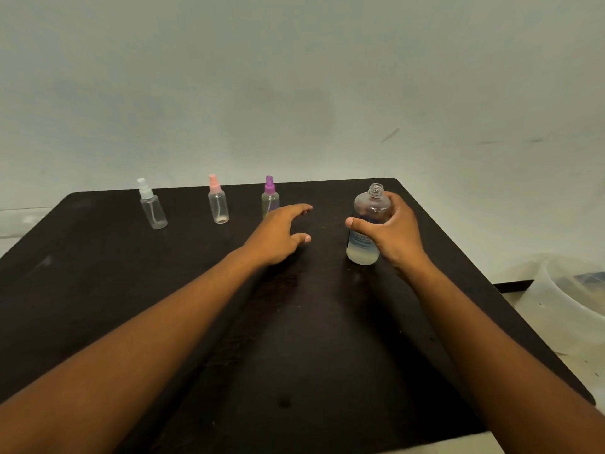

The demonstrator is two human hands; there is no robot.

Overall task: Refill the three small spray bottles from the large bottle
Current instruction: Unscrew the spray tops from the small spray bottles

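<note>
Gripping the uncapped large bottle [368, 224] round its shoulder, the right hand [391, 234] curls tight; left hand [278, 234] spread, empty; thin plastic, nearly empty, light, probably slippery.

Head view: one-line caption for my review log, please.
Right hand grips the uncapped large bottle on the dark table; open left hand hovers before three capped spray bottles.

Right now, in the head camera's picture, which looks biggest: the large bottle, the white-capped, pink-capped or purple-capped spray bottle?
1. Large bottle, clearly biggest, though also nearest.
2. White-capped spray bottle and pink-capped spray bottle: look alike, no ranking.
Purple-capped spray bottle: partly hidden behind the left hand, so unsure.
</note>
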